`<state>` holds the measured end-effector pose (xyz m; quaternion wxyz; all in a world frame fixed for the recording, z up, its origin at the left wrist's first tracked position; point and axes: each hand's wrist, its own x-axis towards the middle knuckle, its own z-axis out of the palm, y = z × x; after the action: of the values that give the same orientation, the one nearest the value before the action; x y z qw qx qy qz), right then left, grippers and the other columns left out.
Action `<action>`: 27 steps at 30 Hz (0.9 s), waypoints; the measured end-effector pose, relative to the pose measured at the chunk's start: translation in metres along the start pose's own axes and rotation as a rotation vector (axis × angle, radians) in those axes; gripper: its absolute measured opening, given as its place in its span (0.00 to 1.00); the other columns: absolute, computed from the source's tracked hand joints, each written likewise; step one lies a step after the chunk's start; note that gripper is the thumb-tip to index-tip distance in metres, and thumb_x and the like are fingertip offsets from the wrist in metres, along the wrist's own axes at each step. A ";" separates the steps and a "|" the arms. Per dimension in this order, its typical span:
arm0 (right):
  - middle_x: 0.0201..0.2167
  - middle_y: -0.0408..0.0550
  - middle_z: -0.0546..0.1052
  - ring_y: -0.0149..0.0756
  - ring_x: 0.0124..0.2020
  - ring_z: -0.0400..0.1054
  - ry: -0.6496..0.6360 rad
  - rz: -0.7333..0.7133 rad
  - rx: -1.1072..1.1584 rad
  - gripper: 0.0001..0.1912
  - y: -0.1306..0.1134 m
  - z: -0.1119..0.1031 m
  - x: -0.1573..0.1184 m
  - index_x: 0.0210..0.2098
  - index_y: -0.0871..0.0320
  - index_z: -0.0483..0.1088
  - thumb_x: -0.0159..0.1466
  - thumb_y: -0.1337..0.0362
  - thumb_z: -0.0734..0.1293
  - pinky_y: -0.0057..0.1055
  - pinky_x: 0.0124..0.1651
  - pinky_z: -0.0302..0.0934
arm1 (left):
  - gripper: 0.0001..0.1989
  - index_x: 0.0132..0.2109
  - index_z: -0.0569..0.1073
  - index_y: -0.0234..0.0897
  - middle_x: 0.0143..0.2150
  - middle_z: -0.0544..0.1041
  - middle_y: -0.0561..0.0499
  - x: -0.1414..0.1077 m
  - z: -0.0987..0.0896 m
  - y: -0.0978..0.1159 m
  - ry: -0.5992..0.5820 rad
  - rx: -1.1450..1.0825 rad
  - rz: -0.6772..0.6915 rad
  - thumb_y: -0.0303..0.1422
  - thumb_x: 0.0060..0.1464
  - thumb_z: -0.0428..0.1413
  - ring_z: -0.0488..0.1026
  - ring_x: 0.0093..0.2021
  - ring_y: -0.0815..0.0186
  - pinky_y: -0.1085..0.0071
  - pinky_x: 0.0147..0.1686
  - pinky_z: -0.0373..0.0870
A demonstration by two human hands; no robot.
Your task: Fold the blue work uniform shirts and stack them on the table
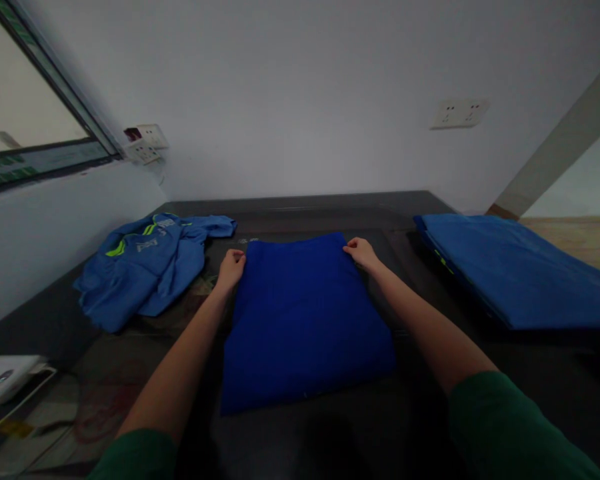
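A dark blue cloth [305,320], folded into a roughly rectangular shape, lies flat on the dark table [300,440]. At its far left corner, my left hand [232,268] is closed in a pinch on the fabric edge. My right hand [361,253] pinches the far right corner of the same cloth. The cloth's near part is wider than its far part, and its near edge rests on the table.
On the left lies a crumpled blue garment [145,267] with yellow-green stripes. A stack of folded blue cloth [525,267] sits at the right. At the near left are a white device [7,379] and cables. A wall [300,100] with sockets [460,113] stands behind.
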<state>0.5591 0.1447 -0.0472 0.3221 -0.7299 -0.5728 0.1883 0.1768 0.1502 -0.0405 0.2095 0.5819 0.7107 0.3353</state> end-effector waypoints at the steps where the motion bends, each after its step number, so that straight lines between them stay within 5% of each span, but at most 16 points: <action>1: 0.32 0.49 0.77 0.36 0.35 0.71 0.007 0.014 -0.013 0.03 0.000 -0.001 -0.001 0.31 0.58 0.71 0.58 0.65 0.68 0.32 0.39 0.63 | 0.17 0.53 0.71 0.33 0.43 0.78 0.43 0.001 0.001 0.001 -0.001 -0.037 -0.014 0.32 0.57 0.52 0.76 0.39 0.63 0.71 0.38 0.70; 12: 0.33 0.46 0.77 0.36 0.37 0.71 0.091 0.031 0.032 0.04 -0.004 0.003 -0.015 0.32 0.57 0.69 0.56 0.68 0.68 0.32 0.42 0.62 | 0.21 0.51 0.74 0.31 0.28 0.76 0.51 -0.001 -0.003 0.002 -0.027 -0.334 -0.139 0.31 0.47 0.60 0.66 0.21 0.73 0.77 0.21 0.58; 18: 0.31 0.44 0.77 0.35 0.33 0.71 0.070 0.085 0.076 0.14 -0.004 0.005 -0.006 0.41 0.55 0.69 0.55 0.68 0.68 0.31 0.39 0.62 | 0.13 0.33 0.77 0.31 0.22 0.73 0.51 0.012 -0.012 0.006 -0.118 -0.274 -0.175 0.37 0.43 0.64 0.65 0.21 0.70 0.76 0.21 0.57; 21: 0.33 0.46 0.77 0.35 0.34 0.71 0.061 0.113 0.082 0.12 -0.010 0.007 0.006 0.42 0.55 0.70 0.57 0.64 0.67 0.31 0.38 0.62 | 0.16 0.22 0.73 0.32 0.18 0.70 0.50 0.024 -0.012 0.014 -0.152 -0.215 -0.191 0.42 0.47 0.60 0.65 0.20 0.68 0.74 0.21 0.55; 27: 0.32 0.46 0.76 0.35 0.34 0.70 0.039 0.137 0.060 0.14 -0.021 0.013 0.015 0.42 0.56 0.71 0.55 0.68 0.68 0.31 0.39 0.62 | 0.12 0.21 0.72 0.34 0.16 0.67 0.55 0.037 -0.004 0.016 -0.124 -0.100 -0.156 0.35 0.47 0.59 0.62 0.19 0.70 0.74 0.21 0.55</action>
<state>0.5401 0.1651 -0.0403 0.3412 -0.7609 -0.5094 0.2125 0.1760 0.1866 -0.0225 0.3072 0.5334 0.7219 0.3163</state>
